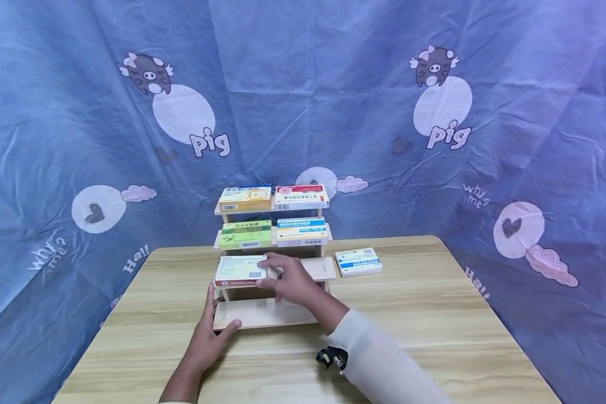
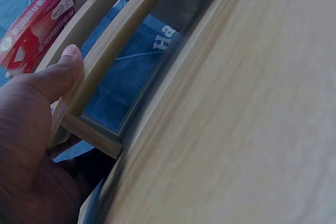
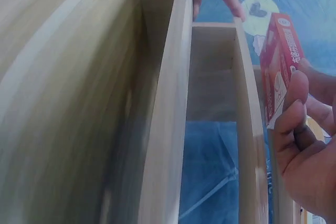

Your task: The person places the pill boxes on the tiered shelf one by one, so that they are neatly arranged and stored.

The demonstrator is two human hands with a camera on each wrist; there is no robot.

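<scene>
A stepped wooden display rack (image 1: 270,315) stands on the table. My right hand (image 1: 297,282) pinches the right end of a white and red medicine box (image 1: 238,266), which lies at the left of the second step from the bottom. In the right wrist view, the fingers and thumb meet at the near end of this box (image 3: 281,66), its red side showing. With my left hand (image 1: 207,343) I grip the left end of the rack's lowest step. The thumb lies on its front edge in the left wrist view, and the other fingers are partly hidden behind the wood.
Higher steps carry a yellow-white box (image 1: 246,197), a red-white box (image 1: 301,197), a green box (image 1: 246,233) and a blue-white box (image 1: 301,231). Another blue-white box (image 1: 358,262) lies on the table (image 1: 424,320), right of the rack. A blue curtain (image 1: 303,112) hangs behind.
</scene>
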